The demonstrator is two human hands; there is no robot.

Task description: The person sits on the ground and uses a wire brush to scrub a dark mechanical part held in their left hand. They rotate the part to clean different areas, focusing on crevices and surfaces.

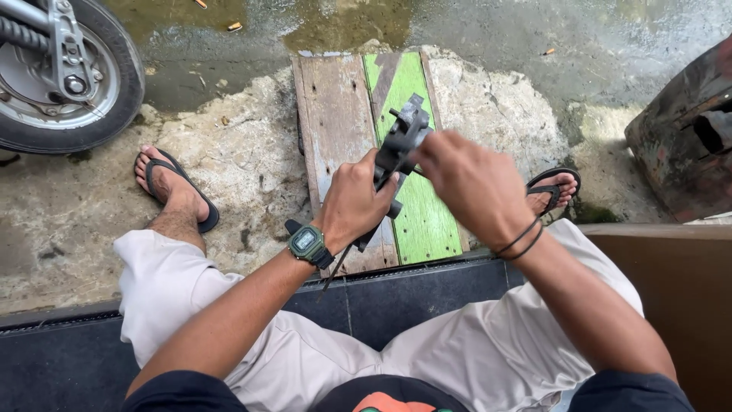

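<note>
Seated person working a black mechanical part in both hands over a plank.

Largest first: wet concrete ground (496, 30); motorbike wheel (65, 72) top left; rusty metal body (682, 137) at right; worn wooden plank (335, 130), part painted green, lying between the sandalled feet. Black metal part (400, 141), looks like a brake caliper or similar, is held in the air above the plank, not resting on it. Left hand (352, 204) is closed round its lower body, firm grip. Right hand (473, 183) sits curled at the part's upper side; fingers hidden, so can't tell whether it pinches anything or holds a tool. Judgement: mid-step, left steadies while right works a fitting. Next move needs a steady left-hand grip and fine right-hand fingertip control.
</note>
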